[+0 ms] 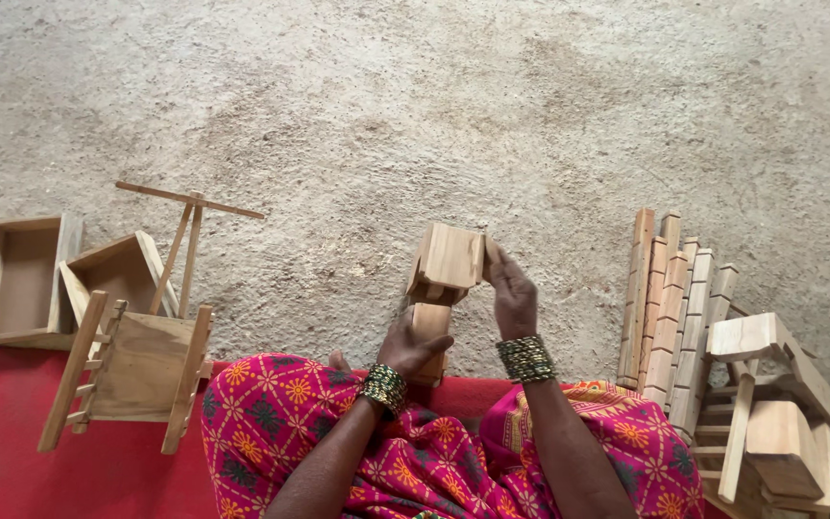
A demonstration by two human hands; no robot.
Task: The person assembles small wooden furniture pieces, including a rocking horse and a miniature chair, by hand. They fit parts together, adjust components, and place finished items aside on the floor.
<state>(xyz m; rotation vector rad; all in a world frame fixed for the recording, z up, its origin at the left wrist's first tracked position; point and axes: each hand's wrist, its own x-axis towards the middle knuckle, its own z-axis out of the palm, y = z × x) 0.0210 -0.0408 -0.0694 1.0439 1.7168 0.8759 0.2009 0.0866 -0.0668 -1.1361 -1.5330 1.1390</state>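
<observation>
**Fitting one more small wooden box together**

Starting nearest us, our knees in the pink patterned cloth (pixel 280 423) rest on a red mat (pixel 12 452). Just beyond, our left hand (pixel 413 344) is clenched round the lower wooden piece (pixel 431 322), while our right hand (pixel 511 296) presses its fingers against the side of the small wooden box (pixel 449 259) held above the sandy floor (pixel 415 106). We judge this piece only partly assembled. To our left lie finished-looking frames: a ladder-sided crate (pixel 141 370) and two open boxes (pixel 16 279). To our right, a row of notched slats (pixel 674 308) and loose cut parts (pixel 770 404) remain unused, so plenty seems left.
</observation>
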